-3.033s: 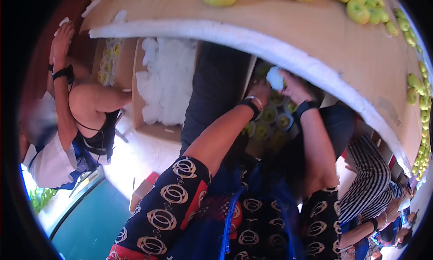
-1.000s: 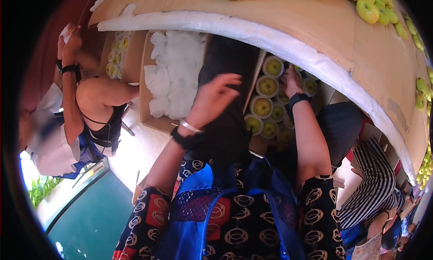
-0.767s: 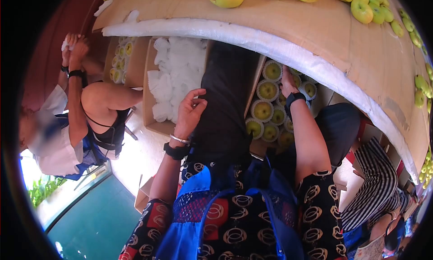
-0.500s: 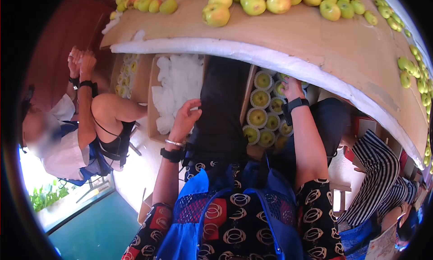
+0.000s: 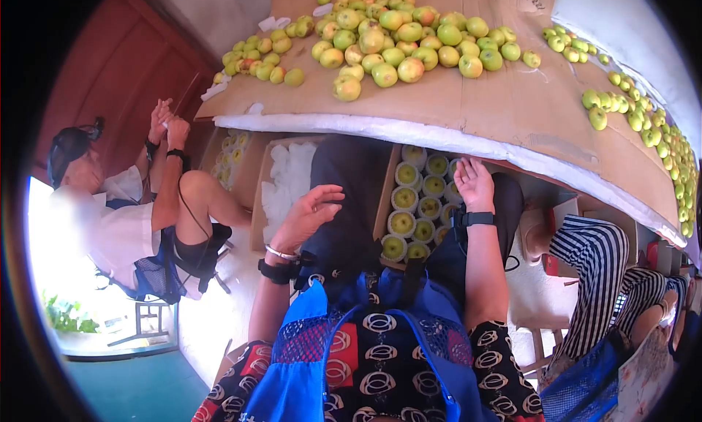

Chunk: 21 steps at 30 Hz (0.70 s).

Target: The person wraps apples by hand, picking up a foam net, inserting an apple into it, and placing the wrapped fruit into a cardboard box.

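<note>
My left hand (image 5: pixel 307 216) is raised over my left thigh, its fingers apart and nothing in them. My right hand (image 5: pixel 474 183) is palm up with loosely curled fingers, above the right edge of a cardboard box (image 5: pixel 382 211). No fruit shows in it. In that box, green apples (image 5: pixel 403 222) sit in rows, each in a white foam net. To the left of my left hand, a second box (image 5: pixel 257 224) holds a pile of white foam nets (image 5: pixel 284 184).
Loose yellow-green apples (image 5: pixel 409 32) lie heaped on a cardboard-covered table (image 5: pixel 292 104) with a white padded edge. A seated co-worker (image 5: pixel 110 217) is at the left beside another apple box (image 5: pixel 232 159). A person in striped clothing (image 5: pixel 592 268) sits at the right.
My view has tilted up, showing more of the table. My right hand has come back from the apples in the box and turned palm up. My left hand stays raised.
</note>
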Available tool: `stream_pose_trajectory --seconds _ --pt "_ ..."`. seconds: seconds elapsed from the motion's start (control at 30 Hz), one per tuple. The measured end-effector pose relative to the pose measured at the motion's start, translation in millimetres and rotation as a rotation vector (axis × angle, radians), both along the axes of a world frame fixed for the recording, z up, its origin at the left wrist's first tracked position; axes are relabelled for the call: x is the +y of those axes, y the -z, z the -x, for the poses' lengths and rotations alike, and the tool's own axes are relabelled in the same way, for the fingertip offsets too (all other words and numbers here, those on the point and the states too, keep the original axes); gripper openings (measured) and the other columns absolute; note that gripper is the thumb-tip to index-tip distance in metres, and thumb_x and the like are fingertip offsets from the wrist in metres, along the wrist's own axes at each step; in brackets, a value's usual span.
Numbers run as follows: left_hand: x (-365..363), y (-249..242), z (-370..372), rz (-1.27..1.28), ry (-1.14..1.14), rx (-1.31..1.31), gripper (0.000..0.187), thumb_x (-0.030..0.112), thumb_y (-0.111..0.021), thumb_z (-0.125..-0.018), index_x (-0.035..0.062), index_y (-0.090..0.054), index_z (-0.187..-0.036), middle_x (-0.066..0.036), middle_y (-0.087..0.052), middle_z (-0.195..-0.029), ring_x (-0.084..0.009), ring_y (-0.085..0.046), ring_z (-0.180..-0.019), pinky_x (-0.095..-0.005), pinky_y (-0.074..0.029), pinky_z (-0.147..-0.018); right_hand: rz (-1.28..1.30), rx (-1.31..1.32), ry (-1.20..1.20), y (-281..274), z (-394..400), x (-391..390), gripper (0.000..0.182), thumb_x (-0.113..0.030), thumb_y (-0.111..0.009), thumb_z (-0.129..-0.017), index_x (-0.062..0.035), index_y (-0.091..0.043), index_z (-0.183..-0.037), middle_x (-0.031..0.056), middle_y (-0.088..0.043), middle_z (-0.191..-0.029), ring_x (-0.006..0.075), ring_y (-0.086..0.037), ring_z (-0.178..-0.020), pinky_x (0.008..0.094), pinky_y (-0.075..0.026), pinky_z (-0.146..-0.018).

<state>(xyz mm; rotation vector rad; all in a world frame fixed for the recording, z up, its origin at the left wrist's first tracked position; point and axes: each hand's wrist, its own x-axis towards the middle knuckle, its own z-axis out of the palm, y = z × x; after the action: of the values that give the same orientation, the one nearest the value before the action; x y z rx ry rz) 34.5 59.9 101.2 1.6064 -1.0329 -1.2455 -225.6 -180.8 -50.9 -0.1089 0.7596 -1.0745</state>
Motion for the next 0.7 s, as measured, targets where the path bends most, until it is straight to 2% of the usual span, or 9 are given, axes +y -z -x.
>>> stream_pose_trajectory --seconds 0.07,0.2,0.23,0.33,0.4,0.47,0.6,0.67,0.7 --pt "-2 -12 9 0.068 0.017 0.031 0.040 0.019 -0.057 -0.088 0.0068 -0.046 -0.124 -0.009 -0.054 -0.119 -0.0160 -0.054 -0.104 -0.0277 -0.043 -0.083 0.062 -0.018 -0.032 6 1 -1 0.034 -0.019 -0.051 -0.089 -0.0010 -0.047 -0.118 0.0117 -0.052 -0.118 0.0232 -0.053 -0.103 0.0326 -0.045 -0.080" --pt "-7 -7 12 0.310 -0.090 0.032 0.033 0.008 -0.055 -0.087 0.0049 -0.050 -0.120 -0.007 -0.058 -0.110 -0.0125 -0.057 -0.094 -0.0231 -0.044 -0.077 0.032 0.205 -0.097 27 -14 4 0.036 -0.023 -0.051 -0.088 -0.0027 -0.048 -0.118 0.0112 -0.053 -0.118 0.0219 -0.052 -0.103 0.0357 -0.044 -0.079" --pt "-10 -7 11 0.309 -0.086 0.034 0.033 0.008 -0.055 -0.087 0.0049 -0.050 -0.120 -0.007 -0.058 -0.110 -0.0125 -0.057 -0.094 -0.0231 -0.044 -0.077 -0.015 0.348 -0.220 32 -27 7 0.041 -0.026 -0.051 -0.088 -0.0047 -0.045 -0.122 0.0118 -0.050 -0.123 0.0243 -0.049 -0.107 0.0386 -0.042 -0.082" --pt "-14 2 9 0.439 -0.293 -0.122 0.028 0.004 -0.056 -0.085 0.0035 -0.054 -0.114 -0.007 -0.060 -0.104 -0.0115 -0.058 -0.087 -0.0224 -0.045 -0.074 -0.081 0.515 -0.358 57 -58 27 0.050 -0.033 -0.049 -0.089 -0.0071 -0.038 -0.130 0.0133 -0.041 -0.133 0.0291 -0.041 -0.117 0.0453 -0.037 -0.089" --pt "-19 20 -5 0.387 -0.396 -0.461 0.026 0.001 -0.056 -0.083 0.0025 -0.056 -0.109 -0.007 -0.061 -0.102 -0.0105 -0.057 -0.083 -0.0221 -0.045 -0.072 -0.080 0.515 -0.375 73 -77 35 0.054 -0.037 -0.047 -0.090 -0.0076 -0.035 -0.133 0.0143 -0.036 -0.138 0.0315 -0.037 -0.122 0.0491 -0.034 -0.093" --pt "-22 38 -14 0.370 -0.381 -0.464 0.022 -0.001 -0.056 -0.081 0.0026 -0.059 -0.103 -0.006 -0.060 -0.100 -0.0103 -0.056 -0.080 -0.0220 -0.045 -0.070 -0.175 0.510 -0.331 95 -84 45 0.063 -0.046 -0.041 -0.090 -0.0076 -0.027 -0.138 0.0146 -0.028 -0.143 0.0340 -0.025 -0.130 0.0535 -0.026 -0.100" --pt "-25 58 -28 0.427 -0.391 -0.523 0.015 -0.002 -0.057 -0.079 0.0036 -0.061 -0.093 -0.004 -0.059 -0.096 -0.0101 -0.053 -0.075 -0.0222 -0.044 -0.067 -0.229 0.588 -0.401 139 -95 48 0.069 -0.053 -0.037 -0.089 -0.0079 -0.024 -0.140 0.0147 -0.024 -0.145 0.0335 -0.022 -0.133 0.0538 -0.020 -0.104" --pt "-25 59 -29 0.391 -0.447 -0.522 0.014 -0.003 -0.057 -0.079 0.0034 -0.060 -0.091 -0.003 -0.059 -0.094 -0.0090 -0.051 -0.073 -0.0213 -0.042 -0.066 -0.170 0.606 -0.471 187 -98 41 0.071 -0.055 -0.035 -0.089 -0.0065 -0.025 -0.140 0.0145 -0.026 -0.144 0.0331 -0.026 -0.131 0.0515 -0.022 -0.104" --pt "-26 61 -29 0.385 -0.473 -0.481 0.012 -0.003 -0.057 -0.079 0.0034 -0.060 -0.089 -0.002 -0.058 -0.093 -0.0081 -0.049 -0.071 -0.0209 -0.041 -0.064 -0.218 0.637 -0.489 174 -100 40 0.070 -0.054 -0.034 -0.090 -0.0040 -0.026 -0.139 0.0135 -0.028 -0.144 0.0306 -0.030 -0.129 0.0455 -0.025 -0.104"
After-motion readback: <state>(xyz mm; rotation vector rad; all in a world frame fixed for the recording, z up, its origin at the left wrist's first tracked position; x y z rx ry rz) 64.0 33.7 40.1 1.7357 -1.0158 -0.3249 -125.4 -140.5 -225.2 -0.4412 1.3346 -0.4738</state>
